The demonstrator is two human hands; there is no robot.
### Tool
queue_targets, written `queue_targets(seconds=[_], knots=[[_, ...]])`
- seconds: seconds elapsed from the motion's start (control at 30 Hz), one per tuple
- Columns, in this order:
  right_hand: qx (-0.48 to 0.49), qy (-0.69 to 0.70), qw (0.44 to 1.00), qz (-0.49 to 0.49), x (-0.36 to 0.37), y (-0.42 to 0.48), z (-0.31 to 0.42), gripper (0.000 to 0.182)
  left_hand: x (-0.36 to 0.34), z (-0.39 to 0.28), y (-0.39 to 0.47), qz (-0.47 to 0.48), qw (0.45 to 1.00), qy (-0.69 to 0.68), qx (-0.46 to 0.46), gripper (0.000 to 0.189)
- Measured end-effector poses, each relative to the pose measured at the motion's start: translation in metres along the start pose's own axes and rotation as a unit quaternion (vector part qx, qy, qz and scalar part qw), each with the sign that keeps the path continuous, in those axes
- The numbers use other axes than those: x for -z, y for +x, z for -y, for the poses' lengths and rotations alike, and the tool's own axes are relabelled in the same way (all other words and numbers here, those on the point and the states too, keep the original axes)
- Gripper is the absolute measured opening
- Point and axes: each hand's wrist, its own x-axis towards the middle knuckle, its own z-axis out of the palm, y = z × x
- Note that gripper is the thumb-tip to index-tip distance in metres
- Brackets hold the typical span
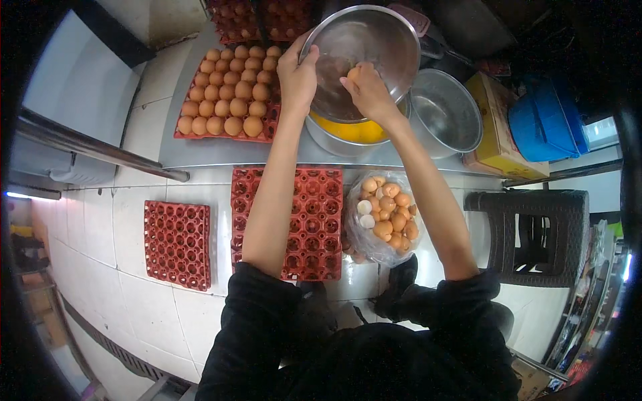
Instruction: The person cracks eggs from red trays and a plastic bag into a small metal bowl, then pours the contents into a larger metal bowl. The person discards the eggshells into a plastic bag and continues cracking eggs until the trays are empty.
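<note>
My left hand (299, 75) grips the left rim of a steel bowl (361, 37), which is tilted above a metal pot (333, 144). My right hand (368, 92) is inside the bowl, its fingers closed around a brown egg or eggshell (354, 75); whether it is whole cannot be told. Yellow egg yolks (351, 130) show in the pot beneath the bowl. Left of the pot, a red plastic egg tray (271, 120) carries rows of brown eggs (226, 91). A clear plastic bag (357, 235) of brown eggshells (386, 204) stands below the counter edge.
An empty metal pot (444, 110) stands right of the yolks, beside a yellow carton (484, 130) and a blue bucket (544, 123). Red empty egg trays (313, 225) and a smaller-looking stack (178, 245) lie lower down. A dark plastic stool (572, 240) is at the right, near the counter's edge (225, 163).
</note>
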Motion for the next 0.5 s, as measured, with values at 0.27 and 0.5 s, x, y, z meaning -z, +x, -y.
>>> queue_targets(seconds=[0.27,0.5], knots=[[-0.053,-0.024,0.998,-0.017,0.015,0.005,0.025,0.035,0.004,0.002,0.000,-0.013,1.000,0.012,-0.007,0.029],[-0.027,-0.037,0.996,-0.076,0.028,0.022,0.021,0.038,0.001,0.002,-0.002,-0.007,0.999,0.040,-0.031,0.029]])
